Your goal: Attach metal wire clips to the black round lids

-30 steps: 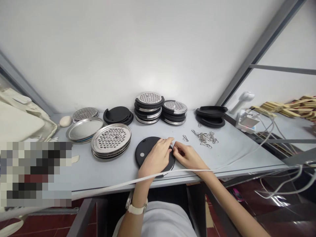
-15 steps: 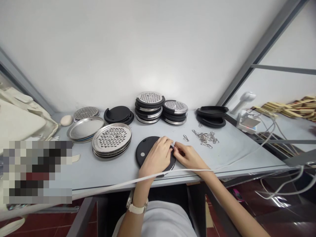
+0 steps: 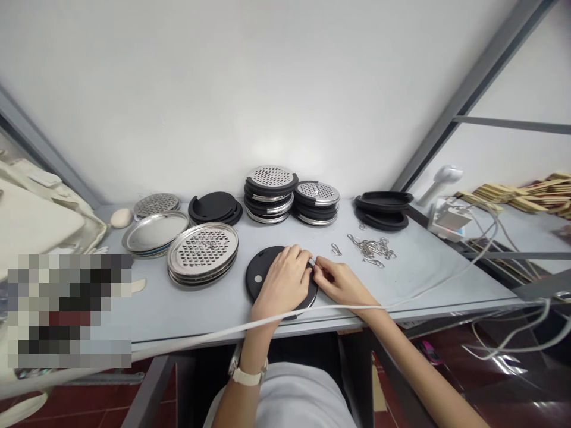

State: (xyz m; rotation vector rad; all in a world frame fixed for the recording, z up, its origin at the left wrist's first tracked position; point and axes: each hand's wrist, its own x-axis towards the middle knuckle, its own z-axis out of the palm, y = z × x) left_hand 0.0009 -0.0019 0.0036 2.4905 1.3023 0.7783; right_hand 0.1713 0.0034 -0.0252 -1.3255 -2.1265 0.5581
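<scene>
A round black holder (image 3: 261, 264) with a pale dot on its surface lies near the table's front edge. My left hand (image 3: 288, 279) rests over its right half, fingers curled down and holding it against the table. At the holder's right rim, my right hand (image 3: 336, 280) has thumb and index finger pinched on a small shiny metal clip (image 3: 311, 260), mostly hidden by the fingers. Just beyond my right hand lie a single metal clip (image 3: 336, 249) and a loose heap of similar clips (image 3: 372, 248). Left of the holder is a stack of round metal graters (image 3: 203, 252).
Stacks of graters in black holders (image 3: 270, 196) stand along the wall, with further black holders (image 3: 382, 209) to the right. Round metal plates (image 3: 156, 230) lie left. A white cable (image 3: 357, 307) crosses in front of my wrists. Wooden pieces (image 3: 526, 199) lie far right.
Almost nothing differs. Both hands stay at the black holder, with only a slight shift of my right fingertips at the rim.
</scene>
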